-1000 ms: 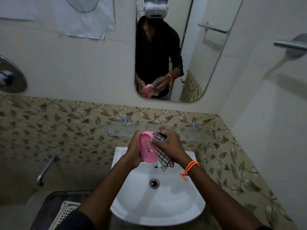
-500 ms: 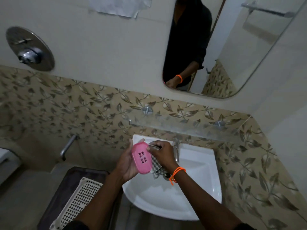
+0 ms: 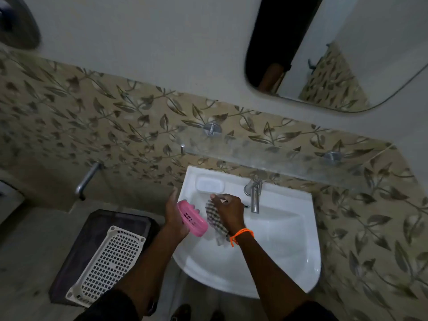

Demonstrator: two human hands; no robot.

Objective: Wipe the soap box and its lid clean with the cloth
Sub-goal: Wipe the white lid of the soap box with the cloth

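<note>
While the left hand grips the pink soap box part over the left edge of the white washbasin, its slotted face turned up and toward the camera, the right hand holds the checked cloth bunched in curled fingers just beside it, not clearly touching. Whether the pink piece is the box or its lid cannot be told. The wiping would likely go best with the cloth pressed flat and drawn along the length of the piece, a corner worked into the drain slots where residue tends to lodge, and the left hand turning the piece so rim and underside get covered too. Keeping it over the basin means a slip costs little. No brand, label or writing can be read anywhere; the view is dim and slightly blurred.
</note>
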